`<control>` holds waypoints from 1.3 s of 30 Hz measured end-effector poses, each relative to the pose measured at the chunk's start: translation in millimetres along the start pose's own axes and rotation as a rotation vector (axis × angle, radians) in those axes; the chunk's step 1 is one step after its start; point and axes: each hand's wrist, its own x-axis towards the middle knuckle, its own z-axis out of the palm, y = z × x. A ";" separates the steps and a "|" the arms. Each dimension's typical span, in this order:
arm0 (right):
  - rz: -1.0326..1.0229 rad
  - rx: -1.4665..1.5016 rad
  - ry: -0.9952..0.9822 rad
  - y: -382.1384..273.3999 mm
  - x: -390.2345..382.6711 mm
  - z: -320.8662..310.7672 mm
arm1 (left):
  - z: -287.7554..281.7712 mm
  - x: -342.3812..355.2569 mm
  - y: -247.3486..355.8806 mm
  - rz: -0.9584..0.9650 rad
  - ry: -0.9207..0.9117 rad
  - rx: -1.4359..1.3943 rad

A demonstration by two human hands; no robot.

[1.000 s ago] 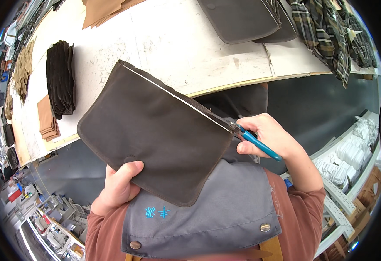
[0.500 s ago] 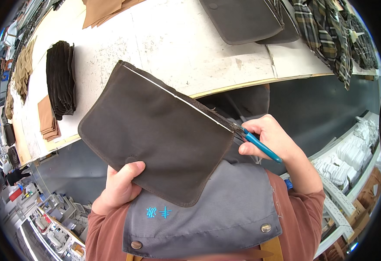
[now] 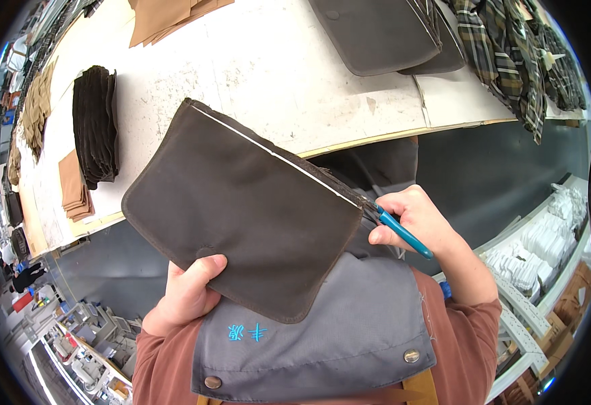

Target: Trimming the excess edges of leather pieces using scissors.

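My left hand (image 3: 189,290) grips a dark brown flat panel (image 3: 255,223), like leather, by its lower left edge, thumb on top. The panel is held at a slant above my grey apron (image 3: 336,324), and a thin white strip runs along its upper right edge. At the right end of that edge, my right hand (image 3: 410,223) is closed on teal-handled snips (image 3: 405,233), whose tips touch the panel's corner and are too small to make out clearly.
Beyond is a white worktable (image 3: 255,74) with a dark fabric stack (image 3: 93,125), tan pieces (image 3: 74,182), similar dark panels (image 3: 370,34) and plaid cloth (image 3: 498,61). White bundles (image 3: 535,236) lie on a rack at right. A person (image 3: 25,275) is at far left.
The panel, both hands and the snips appear slightly lower in the picture, as does the table, with little change between them. The person at far left has come into view since a second ago.
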 end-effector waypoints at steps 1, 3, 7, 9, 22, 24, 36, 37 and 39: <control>-0.009 -0.010 -0.009 2.4 -0.4 -0.1 | -0.4 -0.5 -0.1 -0.006 0.004 0.003; -0.018 -0.023 -0.019 2.8 -0.4 -0.8 | 0.4 -1.4 0.0 -0.010 0.003 -0.002; -0.019 -0.122 0.000 -5.0 4.9 -5.1 | 1.6 -1.5 0.6 -0.018 -0.019 -0.021; -0.013 -0.178 -0.004 -10.5 9.0 -6.3 | 2.0 -1.0 2.3 -0.028 -0.023 -0.016; 0.092 -0.060 -0.055 -19.5 21.9 -3.9 | -1.1 5.3 5.0 -0.099 -0.068 -0.018; 0.110 -0.049 -0.038 -18.0 23.0 -2.2 | -2.7 6.0 5.9 -0.102 -0.072 -0.016; 0.085 -0.007 0.012 -11.7 23.2 -0.1 | -6.9 9.6 4.0 -0.150 -0.107 -0.015; 0.084 -0.007 0.011 -10.4 23.3 0.4 | -7.3 9.7 3.9 -0.151 -0.107 -0.011; 0.061 -0.031 0.030 -6.8 23.1 0.2 | -5.7 9.4 4.7 -0.151 -0.102 -0.012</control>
